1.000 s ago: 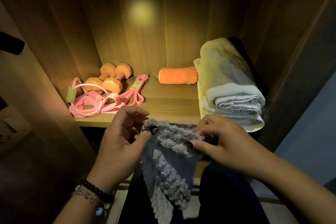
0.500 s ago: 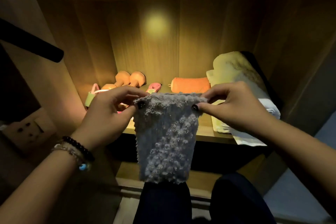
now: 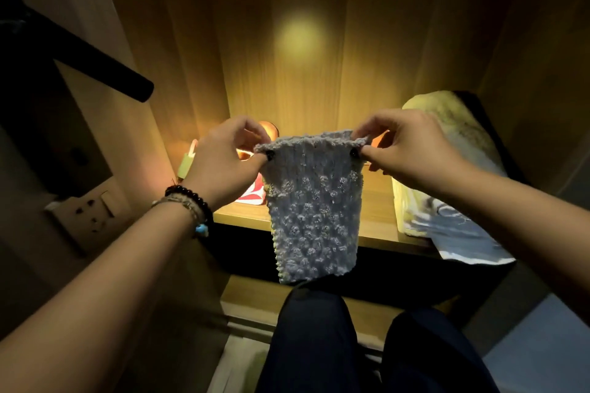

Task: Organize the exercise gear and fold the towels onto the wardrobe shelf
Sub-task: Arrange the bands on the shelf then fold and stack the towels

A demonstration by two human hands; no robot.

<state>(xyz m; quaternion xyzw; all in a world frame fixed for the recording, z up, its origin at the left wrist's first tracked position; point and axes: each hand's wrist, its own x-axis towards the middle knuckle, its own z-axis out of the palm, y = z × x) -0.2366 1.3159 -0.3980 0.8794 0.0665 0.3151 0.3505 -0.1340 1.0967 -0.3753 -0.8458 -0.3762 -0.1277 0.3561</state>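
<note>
Holding a small grey towel (image 3: 314, 210) up in front of the wardrobe shelf (image 3: 376, 220), left hand (image 3: 223, 163) pinches its top left corner, right hand (image 3: 412, 153) pinches the top right; towel hangs flat below. It hides most of the shelf: only slivers of orange dumbbell (image 3: 268, 128), pink-red band (image 3: 253, 193) and a pale green handle (image 3: 185, 164) show behind the left hand. Folded towel stack (image 3: 447, 169) sits at the shelf's right, front edge blurred. Wall socket (image 3: 86, 210) on the left, dim. No readable writing anywhere.
</note>
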